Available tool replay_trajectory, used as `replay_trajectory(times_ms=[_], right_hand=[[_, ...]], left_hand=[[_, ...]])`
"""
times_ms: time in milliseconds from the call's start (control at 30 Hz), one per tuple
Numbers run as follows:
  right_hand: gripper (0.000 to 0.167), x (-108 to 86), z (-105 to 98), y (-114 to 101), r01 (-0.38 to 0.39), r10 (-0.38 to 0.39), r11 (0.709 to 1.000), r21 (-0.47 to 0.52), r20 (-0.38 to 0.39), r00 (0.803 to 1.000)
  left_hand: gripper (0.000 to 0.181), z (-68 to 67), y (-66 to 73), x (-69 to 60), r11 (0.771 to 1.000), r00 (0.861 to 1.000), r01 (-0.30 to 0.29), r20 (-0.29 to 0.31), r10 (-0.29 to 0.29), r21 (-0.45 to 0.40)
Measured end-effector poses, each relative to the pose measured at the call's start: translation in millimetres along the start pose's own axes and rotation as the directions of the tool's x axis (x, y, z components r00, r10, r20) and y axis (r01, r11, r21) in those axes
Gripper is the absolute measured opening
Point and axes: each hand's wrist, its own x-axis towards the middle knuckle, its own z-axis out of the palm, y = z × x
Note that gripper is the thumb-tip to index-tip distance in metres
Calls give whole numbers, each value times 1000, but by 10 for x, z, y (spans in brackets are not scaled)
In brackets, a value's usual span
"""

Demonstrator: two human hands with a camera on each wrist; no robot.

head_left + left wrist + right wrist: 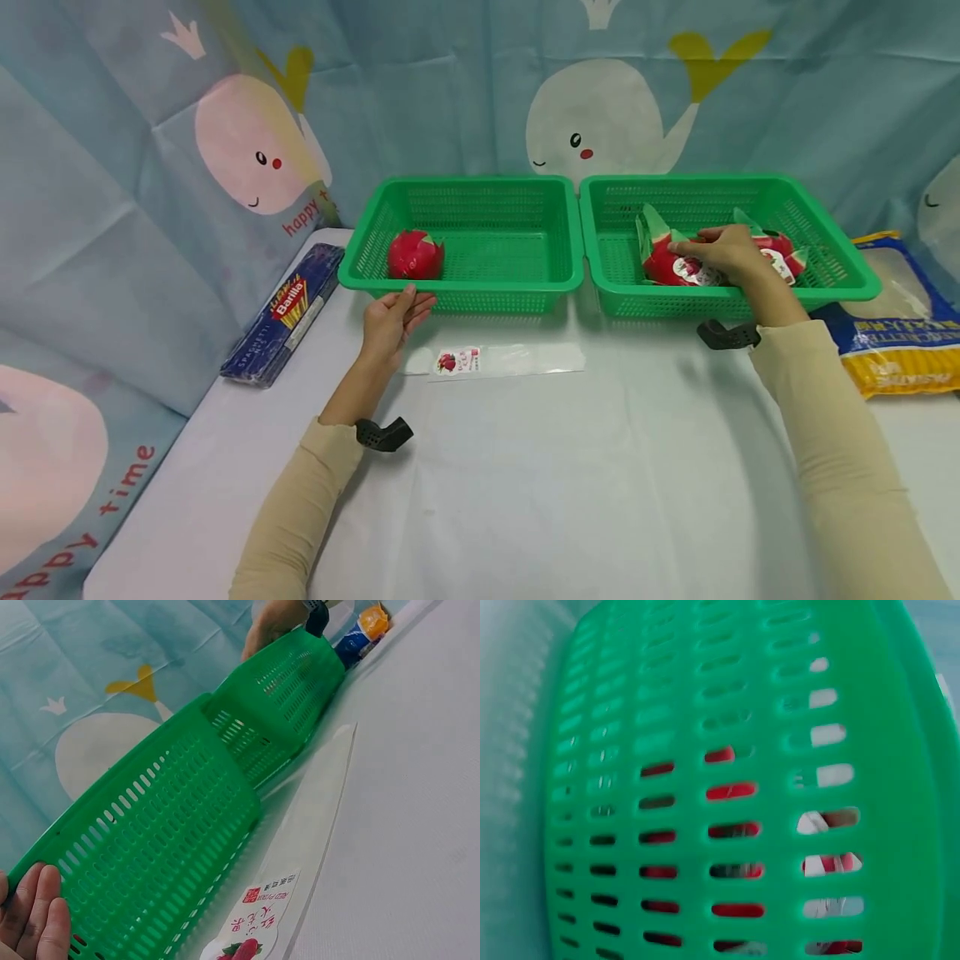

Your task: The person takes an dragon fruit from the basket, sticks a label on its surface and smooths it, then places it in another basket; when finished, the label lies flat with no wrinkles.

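My left hand (pixel 387 323) pinches the front rim of the left green basket (pixel 495 286), its fingers against the outer wall and the thumb at the rim. A red dragon fruit (pixel 414 255) lies inside that basket, at its left. In the right green basket (pixel 750 293), my right hand (pixel 733 252) grips a labelled dragon fruit (pixel 662 265) with green leaf tips. Another labelled dragon fruit (pixel 780 244) sits to its right, partly behind the hand. The right wrist view shows mostly the slotted basket wall (pixel 900 787), with red and white showing through; the hand is hidden there.
A clear plastic strip (pixel 528 359) with a dragon fruit label lies before the left basket. A blue Barilla spaghetti box (pixel 281 315) lies to the left, and a blue and yellow bag (pixel 900 321) to the right. A patterned curtain (pixel 465 100) hangs behind.
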Motion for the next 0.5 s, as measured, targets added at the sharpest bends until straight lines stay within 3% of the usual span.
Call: replay_trajectory(times_ms=[100,200,333,433,500], right_hand=[[99,-8,-4,-14,-2,2,1000,-29,-11,1000],[101,-30,-23,-4,1,-2,997,-82,-14,1000],[100,-73,-44,12,15,-15,990,-138,3,1000],[95,-124,-54,-7,35,-35,981,-192,0,999],[90,-170,-62,-30,60,-64,971,-229,-10,998]], left_hand=[[25,7,5,21,1000,1000,7,17,-8,18],[31,8,22,37,996,995,52,83,-57,67],[44,-15,102,20,970,972,90,194,-136,227],[46,-34,252,-11,936,959,24,257,-121,351],[43,-54,388,1,913,954,-70,293,-56,402]])
